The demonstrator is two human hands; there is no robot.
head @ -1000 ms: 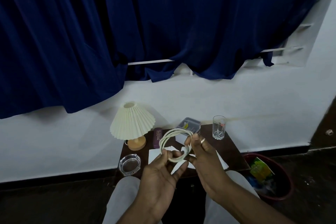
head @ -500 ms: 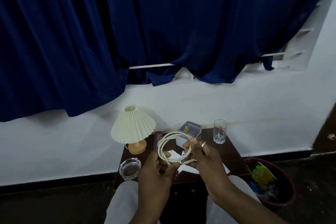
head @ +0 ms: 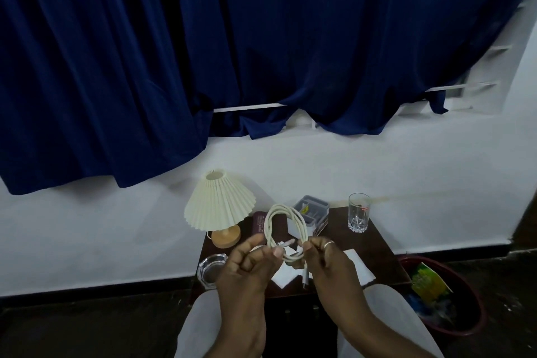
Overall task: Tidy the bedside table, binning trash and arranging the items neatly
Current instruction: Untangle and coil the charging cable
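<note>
The scene is seen from a single head-worn camera, aimed forward and slightly down at the nearby worktop [head: 374,244], with the curtain [head: 261,52] filling the upper frame.

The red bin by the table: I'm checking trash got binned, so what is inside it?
Inside the red bin lies a yellow-green packet on top of bluish and pale wrappers. Anything beneath them is covered, and the dim light hides detail.

No lettering is legible; the glass [head: 359,216] bears a small red sticker, unreadable.
</note>
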